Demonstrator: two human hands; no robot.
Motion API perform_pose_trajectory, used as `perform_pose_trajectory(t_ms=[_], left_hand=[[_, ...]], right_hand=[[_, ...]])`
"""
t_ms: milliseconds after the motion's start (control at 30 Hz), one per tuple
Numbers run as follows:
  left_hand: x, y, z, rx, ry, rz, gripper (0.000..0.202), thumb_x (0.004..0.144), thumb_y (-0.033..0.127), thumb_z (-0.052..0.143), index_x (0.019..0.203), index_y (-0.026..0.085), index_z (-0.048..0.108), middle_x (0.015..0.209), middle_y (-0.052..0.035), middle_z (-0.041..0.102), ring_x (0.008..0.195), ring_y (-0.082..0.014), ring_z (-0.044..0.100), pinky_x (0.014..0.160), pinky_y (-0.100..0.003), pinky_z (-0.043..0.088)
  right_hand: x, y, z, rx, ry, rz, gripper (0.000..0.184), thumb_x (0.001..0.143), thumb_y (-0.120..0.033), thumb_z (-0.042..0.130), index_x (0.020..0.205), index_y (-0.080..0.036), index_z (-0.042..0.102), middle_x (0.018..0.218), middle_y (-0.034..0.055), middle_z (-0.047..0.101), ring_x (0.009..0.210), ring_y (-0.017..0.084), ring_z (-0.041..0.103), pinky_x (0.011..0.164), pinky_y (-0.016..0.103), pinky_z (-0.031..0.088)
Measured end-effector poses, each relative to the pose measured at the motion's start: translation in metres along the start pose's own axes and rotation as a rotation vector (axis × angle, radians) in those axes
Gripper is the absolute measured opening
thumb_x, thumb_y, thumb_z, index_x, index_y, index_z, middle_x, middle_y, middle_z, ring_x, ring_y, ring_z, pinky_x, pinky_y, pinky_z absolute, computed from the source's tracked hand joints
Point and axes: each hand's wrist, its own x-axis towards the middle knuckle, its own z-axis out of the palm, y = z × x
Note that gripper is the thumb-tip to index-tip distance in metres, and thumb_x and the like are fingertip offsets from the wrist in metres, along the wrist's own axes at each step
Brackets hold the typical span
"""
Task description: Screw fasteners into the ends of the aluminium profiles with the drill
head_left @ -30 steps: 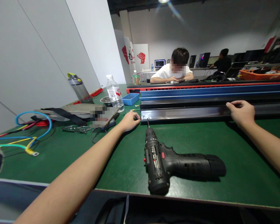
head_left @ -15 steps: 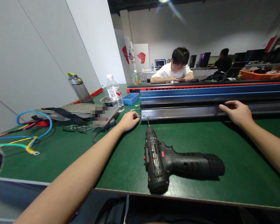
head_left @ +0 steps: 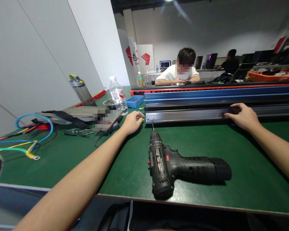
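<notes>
A: L fingers?
B: Curled in, thumb and index tips close tog. right at the left end of the metal rail. Can't tell if they pinch anything; a tiny yellow bit shows just beside them. The left hand rests on the green counter
A: R side?
B: Fingers pressed tog., bent over the rail's top edge, thumb on its near face, so the right hand grips it further along
A: Rail itself?
B: Lies lengthwise across the counter, blue rails just behind it
A: Nearby?
B: Black cordless drill on its side btw. the arms, bit aimed at the rail's left end, apart from both hands. Water bottle and blue bin beyond the left hand, coloured cables far left
</notes>
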Motion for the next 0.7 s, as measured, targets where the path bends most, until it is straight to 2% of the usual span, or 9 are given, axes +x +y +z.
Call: perform_pose_trajectory(t_ms=[67, 233, 433, 700], left_hand=[[-0.002, 0.007, -0.003, -0.033, 0.015, 0.057, 0.023, 0.081, 0.026, 0.05, 0.09, 0.018, 0.07, 0.098, -0.0061, 0.071, 0.091, -0.0201, 0.064, 0.089, -0.035, 0.051], [-0.007, 0.021, -0.009, -0.103, -0.055, 0.18, 0.026, 0.078, 0.026, 0.054, 0.096, 0.017, 0.07, 0.103, -0.0065, 0.071, 0.095, -0.0208, 0.064, 0.093, -0.036, 0.05], [-0.009, 0.023, -0.008, -0.119, -0.134, 0.211, 0.031, 0.081, 0.031, 0.056, 0.105, 0.018, 0.071, 0.098, -0.0053, 0.074, 0.087, -0.0187, 0.066, 0.086, -0.033, 0.052], [-0.007, 0.024, 0.0, -0.111, -0.135, 0.296, 0.028, 0.086, 0.033, 0.057, 0.105, 0.018, 0.071, 0.1, -0.0073, 0.072, 0.09, -0.0192, 0.066, 0.088, -0.034, 0.051]], right_hand=[[0.0, 0.0, 0.0, -0.006, -0.014, 0.015, 0.043, 0.062, -0.041, 0.073, 0.099, -0.021, 0.064, 0.088, 0.007, 0.065, 0.086, 0.026, 0.061, 0.075, 0.036, 0.046], [-0.001, -0.002, 0.0, -0.017, -0.029, 0.03, 0.044, 0.064, -0.041, 0.072, 0.102, -0.021, 0.064, 0.092, 0.0079, 0.065, 0.091, 0.027, 0.06, 0.078, 0.036, 0.045], [0.0, -0.001, 0.001, -0.022, -0.025, 0.029, 0.044, 0.064, -0.041, 0.072, 0.102, -0.022, 0.064, 0.09, 0.0074, 0.064, 0.09, 0.028, 0.06, 0.077, 0.037, 0.045], [-0.001, -0.004, -0.001, -0.029, -0.031, 0.045, 0.044, 0.065, -0.04, 0.072, 0.103, -0.021, 0.064, 0.09, 0.0079, 0.064, 0.091, 0.028, 0.06, 0.078, 0.037, 0.045]])
